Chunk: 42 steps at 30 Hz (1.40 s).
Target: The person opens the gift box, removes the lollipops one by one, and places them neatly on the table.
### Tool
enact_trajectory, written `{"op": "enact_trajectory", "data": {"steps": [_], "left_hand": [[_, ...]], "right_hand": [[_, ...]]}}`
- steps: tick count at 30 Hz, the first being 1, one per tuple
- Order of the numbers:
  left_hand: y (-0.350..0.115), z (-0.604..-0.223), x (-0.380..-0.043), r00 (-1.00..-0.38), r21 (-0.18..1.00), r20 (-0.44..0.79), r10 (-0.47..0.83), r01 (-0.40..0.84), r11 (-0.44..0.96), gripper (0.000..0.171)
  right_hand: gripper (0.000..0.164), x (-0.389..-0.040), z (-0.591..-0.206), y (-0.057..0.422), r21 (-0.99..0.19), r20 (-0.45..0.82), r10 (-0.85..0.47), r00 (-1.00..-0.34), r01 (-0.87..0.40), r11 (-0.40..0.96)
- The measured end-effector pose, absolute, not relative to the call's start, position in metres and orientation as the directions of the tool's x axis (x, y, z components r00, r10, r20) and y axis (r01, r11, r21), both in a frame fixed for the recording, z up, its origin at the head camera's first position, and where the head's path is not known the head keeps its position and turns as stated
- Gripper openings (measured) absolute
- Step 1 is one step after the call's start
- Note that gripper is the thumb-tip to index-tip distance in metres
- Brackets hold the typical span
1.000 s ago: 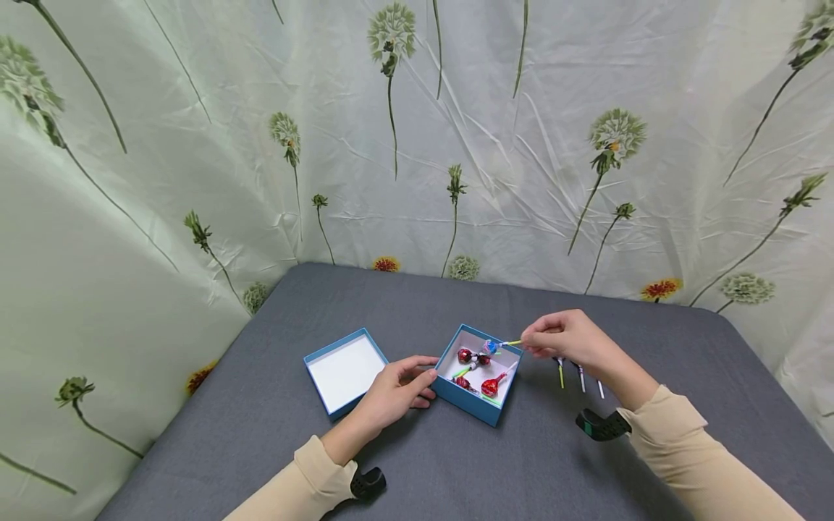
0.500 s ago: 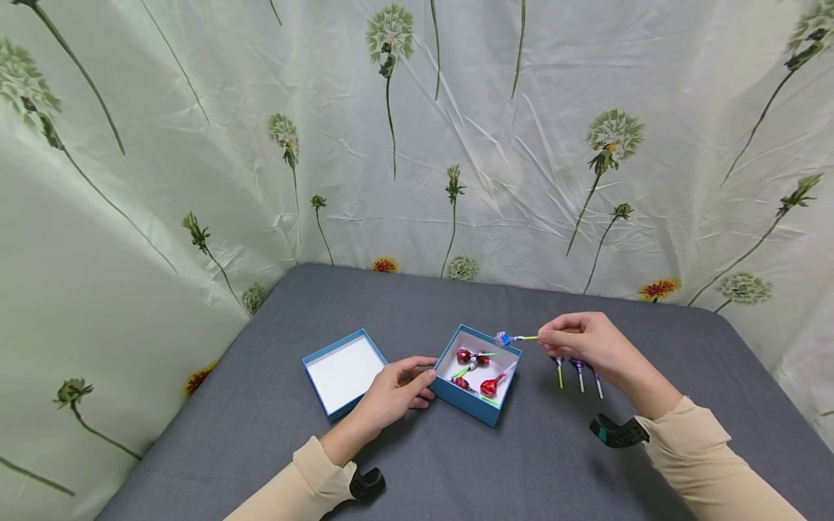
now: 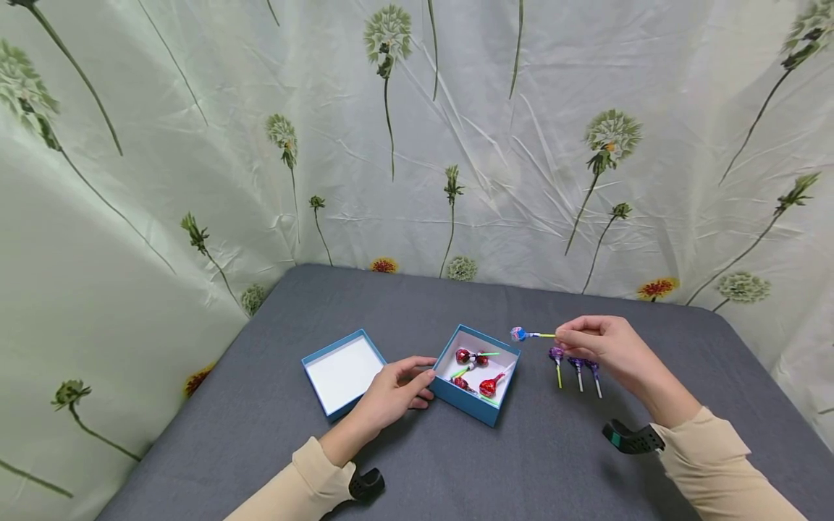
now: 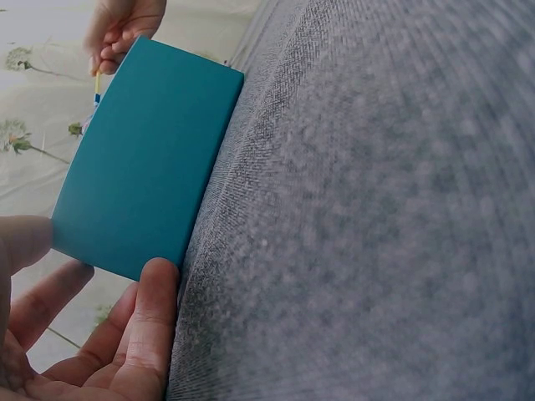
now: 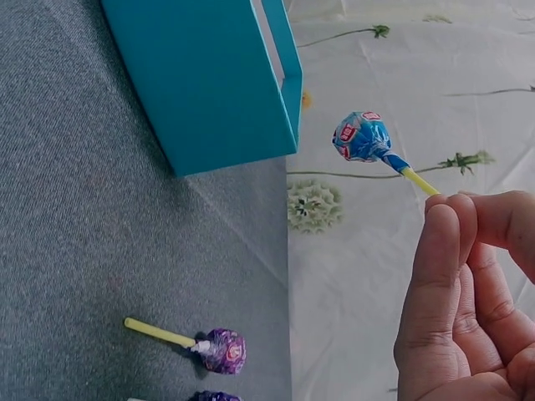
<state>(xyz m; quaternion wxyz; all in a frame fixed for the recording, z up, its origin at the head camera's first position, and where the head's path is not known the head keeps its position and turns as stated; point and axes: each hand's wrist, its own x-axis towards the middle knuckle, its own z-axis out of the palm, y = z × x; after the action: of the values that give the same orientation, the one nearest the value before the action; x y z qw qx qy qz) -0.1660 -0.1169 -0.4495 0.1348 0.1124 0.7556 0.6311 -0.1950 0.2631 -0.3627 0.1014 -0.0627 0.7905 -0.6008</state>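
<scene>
My right hand [image 3: 609,351] pinches the yellow stick of a blue-wrapped lollipop [image 3: 518,333] between thumb and fingertips. The candy end points left, in the air just past the box's right corner. In the right wrist view, this lollipop [image 5: 362,137] shows pink-and-white marks on its wrapper. My left hand [image 3: 394,391] rests its thumb and fingertips against the left corner of a blue open box [image 3: 465,402], fingers loosely extended. Several lollipops lie inside the box, among them a red one [image 3: 488,387]. Below my right hand, purple-wrapped lollipops [image 3: 577,367] lie in a row on the cloth.
A blue box lid [image 3: 345,373] with a white inside lies upturned left of the box, partly behind my left hand. Grey cloth [image 3: 417,463] covers the table. A pale floral curtain [image 3: 495,145] hangs behind and on the left.
My right hand has carried the blue lollipop out from over the box, moving right. More of the purple lollipops shows now. My left hand has stayed at the box's corner.
</scene>
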Motion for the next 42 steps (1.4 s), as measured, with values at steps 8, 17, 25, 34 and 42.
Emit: {"op": "enact_trajectory", "data": {"steps": [8, 17, 25, 34, 42], "left_hand": [[-0.117, -0.449, -0.166, -0.938, 0.984, -0.064, 0.34, -0.002, 0.179, 0.042], [-0.118, -0.448, -0.165, -0.94, 0.983, -0.067, 0.335, -0.005, 0.182, 0.041], [-0.118, -0.45, -0.166, -0.94, 0.984, -0.059, 0.337, 0.003, 0.18, 0.041], [-0.118, -0.45, -0.166, -0.94, 0.984, -0.058, 0.337, 0.004, 0.179, 0.042], [-0.118, -0.45, -0.166, -0.939, 0.983, -0.062, 0.337, 0.0, 0.181, 0.042]], "right_hand": [[0.012, -0.194, -0.367, 0.276, -0.965, -0.095, -0.185, -0.978, 0.045, 0.258], [0.014, -0.189, -0.37, 0.289, -0.972, -0.093, -0.153, -0.984, 0.057, 0.228], [0.015, -0.183, -0.376, 0.303, -0.981, -0.087, -0.117, -0.989, 0.065, 0.182], [0.021, -0.18, -0.385, 0.319, -0.99, -0.113, -0.071, -0.991, 0.107, 0.091], [0.024, -0.175, -0.392, 0.33, -0.991, -0.107, -0.018, -0.994, 0.105, 0.079]]}}
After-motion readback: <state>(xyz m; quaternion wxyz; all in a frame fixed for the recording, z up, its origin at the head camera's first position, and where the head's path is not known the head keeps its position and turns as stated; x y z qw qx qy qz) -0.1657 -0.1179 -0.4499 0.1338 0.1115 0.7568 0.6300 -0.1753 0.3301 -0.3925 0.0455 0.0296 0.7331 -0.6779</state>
